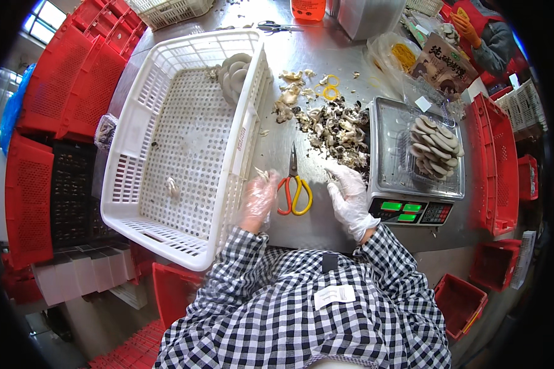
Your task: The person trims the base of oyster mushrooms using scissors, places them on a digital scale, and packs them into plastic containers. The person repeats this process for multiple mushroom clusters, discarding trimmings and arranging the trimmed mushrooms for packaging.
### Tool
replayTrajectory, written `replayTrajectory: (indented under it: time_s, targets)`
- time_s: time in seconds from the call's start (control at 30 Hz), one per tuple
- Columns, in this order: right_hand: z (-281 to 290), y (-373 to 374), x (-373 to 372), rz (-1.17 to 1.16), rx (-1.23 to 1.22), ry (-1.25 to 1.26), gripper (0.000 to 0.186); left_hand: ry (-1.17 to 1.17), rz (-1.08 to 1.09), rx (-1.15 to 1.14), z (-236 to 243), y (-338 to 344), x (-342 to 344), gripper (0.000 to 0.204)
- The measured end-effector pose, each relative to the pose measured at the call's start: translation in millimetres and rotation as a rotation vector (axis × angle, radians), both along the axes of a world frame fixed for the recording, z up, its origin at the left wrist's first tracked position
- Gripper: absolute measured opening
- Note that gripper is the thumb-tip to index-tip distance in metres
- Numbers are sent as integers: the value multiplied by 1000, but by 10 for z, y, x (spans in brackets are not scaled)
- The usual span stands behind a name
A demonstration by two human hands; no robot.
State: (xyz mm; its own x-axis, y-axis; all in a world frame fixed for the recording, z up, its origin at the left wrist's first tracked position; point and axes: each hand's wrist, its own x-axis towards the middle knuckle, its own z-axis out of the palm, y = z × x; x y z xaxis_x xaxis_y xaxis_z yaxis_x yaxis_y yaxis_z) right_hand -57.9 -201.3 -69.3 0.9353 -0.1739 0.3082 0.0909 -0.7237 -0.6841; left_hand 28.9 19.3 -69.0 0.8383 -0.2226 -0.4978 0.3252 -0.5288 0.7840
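My left hand [260, 198], in a clear plastic glove, pinches a small pale mushroom scrap [262, 174] beside the white crate's wall. Across from it, my right hand [351, 200] wears a white glove; its fingers are curled together, and a tiny bit at their tips is too small to name. Between both hands lie scissors [293, 184] with one red and one yellow handle, blades pointing away. A heap of mushroom trimmings [341, 132] spreads beyond my right hand. On the digital scale [388, 184], a cluster of grey oyster mushrooms [436, 147] rests in a clear tray.
The white perforated crate [232, 178] at left holds one mushroom cluster [232, 77] and a small scrap. Yellow rubber bands [330, 92] lie behind the trimmings. Red crates [495, 166] stand right of the metal table. Another person's orange-gloved hand [465, 27] shows at far right.
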Motion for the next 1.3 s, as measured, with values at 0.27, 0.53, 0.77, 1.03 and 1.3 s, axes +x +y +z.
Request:
replayTrajectory:
  time_s: [0.27, 0.53, 0.77, 1.03, 1.3]
  targets:
    - [847, -122, -76, 308, -32, -55, 62, 744, 332, -1362, 285, -554, -264, 45]
    - [1111, -539, -282, 452, 9, 111, 31, 745, 179, -1058, 759, -1113, -456, 63]
    - [1075, -812, -376, 523, -444, -240, 48, 698, 130, -756, 941, -1374, -543, 96]
    - [938, -987, -513, 576, -514, -274, 26, 759, 74, -969, 941, -1405, -693, 95]
    - [1257, -1387, -1045, 485, 1007, 125, 25, 704, -247, -709, 1182, -1428, -872, 48]
